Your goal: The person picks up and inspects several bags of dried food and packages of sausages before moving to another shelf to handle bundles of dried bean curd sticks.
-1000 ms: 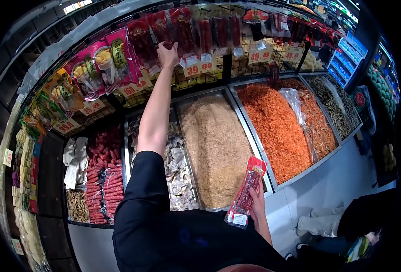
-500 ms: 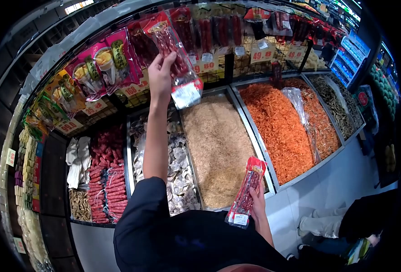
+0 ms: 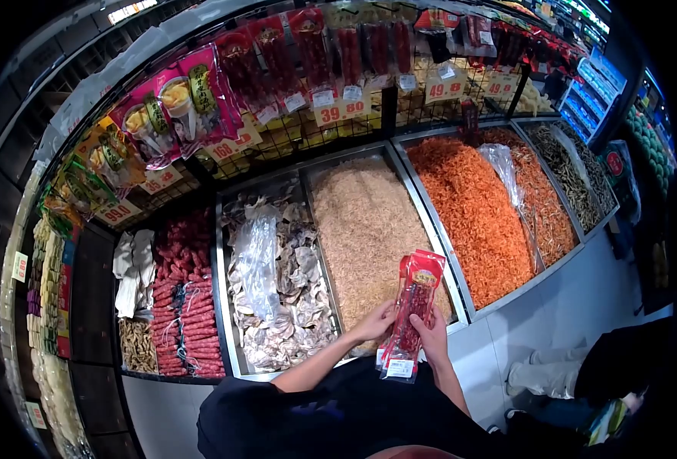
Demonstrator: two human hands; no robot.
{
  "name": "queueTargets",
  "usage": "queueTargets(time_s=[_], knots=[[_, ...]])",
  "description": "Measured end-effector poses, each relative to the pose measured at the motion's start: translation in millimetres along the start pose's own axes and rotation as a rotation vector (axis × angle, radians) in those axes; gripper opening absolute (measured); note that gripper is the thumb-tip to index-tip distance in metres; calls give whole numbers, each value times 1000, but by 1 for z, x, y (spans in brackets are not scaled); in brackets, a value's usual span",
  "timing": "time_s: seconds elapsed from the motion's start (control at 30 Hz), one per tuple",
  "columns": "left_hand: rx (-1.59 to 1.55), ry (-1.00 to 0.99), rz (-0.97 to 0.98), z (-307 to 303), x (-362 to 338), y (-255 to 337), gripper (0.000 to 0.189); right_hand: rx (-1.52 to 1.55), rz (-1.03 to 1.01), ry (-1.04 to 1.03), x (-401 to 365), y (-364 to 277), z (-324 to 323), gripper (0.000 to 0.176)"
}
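Two red-topped clear packages of dark red sausage overlap in front of my body. The front sausage package (image 3: 415,306), with a white label at its lower end, is gripped by my right hand (image 3: 431,336) from the right side. My left hand (image 3: 375,321) is closed on the left edge of the rear package, whose red corner shows behind the front one. Beyond them lies a bin of pale tan dried goods (image 3: 365,222). Similar sausage packages (image 3: 310,50) hang on the rack above.
An orange dried-food heap (image 3: 468,222) fills the bin to the right. Left are a bin of whitish dried pieces (image 3: 285,336) under plastic and red sausages (image 3: 201,329). Price signs (image 3: 343,109) line the rack. A person in light trousers (image 3: 541,379) is at lower right.
My left hand has come down from the rack with a sausage package and brought it against the one in my right hand. The packages now overlap.
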State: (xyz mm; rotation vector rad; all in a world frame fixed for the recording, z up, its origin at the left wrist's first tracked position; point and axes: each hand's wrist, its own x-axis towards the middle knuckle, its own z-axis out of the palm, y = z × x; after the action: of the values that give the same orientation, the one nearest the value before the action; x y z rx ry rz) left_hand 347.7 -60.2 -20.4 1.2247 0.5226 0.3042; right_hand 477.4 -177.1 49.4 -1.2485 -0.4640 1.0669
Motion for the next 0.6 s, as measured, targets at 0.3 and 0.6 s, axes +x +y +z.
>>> queueTargets(time_s=[0.3, 0.6], knots=[[-290, 29, -264, 14, -8, -3, 44, -447, -133, 98, 3, 3, 3, 51], [-194, -38, -146, 16, -6, 5, 47, -82, -65, 0, 6, -3, 3, 62]])
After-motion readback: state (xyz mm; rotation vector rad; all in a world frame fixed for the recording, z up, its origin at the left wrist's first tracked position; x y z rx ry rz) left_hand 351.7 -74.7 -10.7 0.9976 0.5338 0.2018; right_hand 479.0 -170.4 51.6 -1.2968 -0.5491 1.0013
